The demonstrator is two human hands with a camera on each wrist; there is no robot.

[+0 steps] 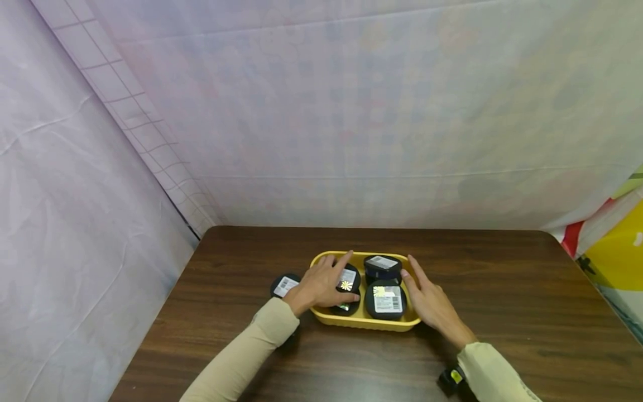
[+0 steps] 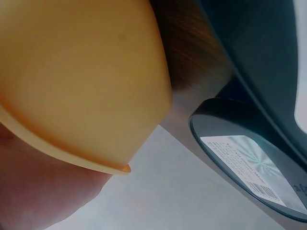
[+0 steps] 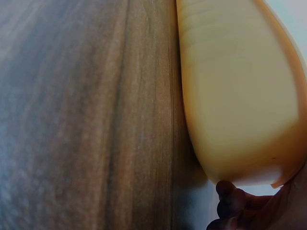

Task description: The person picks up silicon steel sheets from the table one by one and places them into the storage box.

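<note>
A yellow oblong basket [image 1: 364,322] sits on the brown table with several flat round black containers [image 1: 385,300] inside, labelled in white with barcodes. Reaching over its left end, my left hand [image 1: 321,282] spreads thumb and index finger around the edges of a labelled black container [image 1: 349,274]. In the left wrist view those fingers are hidden behind the basket wall [image 2: 91,81]. The right end of the basket is gripped by my right hand [image 1: 434,304], thumb over the rim. Curled fingertips [image 3: 232,196] show beside the outer wall [image 3: 240,96] in the right wrist view.
Left of the basket, another black container [image 1: 285,285] lies on the table [image 1: 241,251], partly behind my left wrist. A small black object with a yellow patch [image 1: 450,379] is beside my right sleeve. Pale curtains [image 1: 351,111] hang behind and to the left.
</note>
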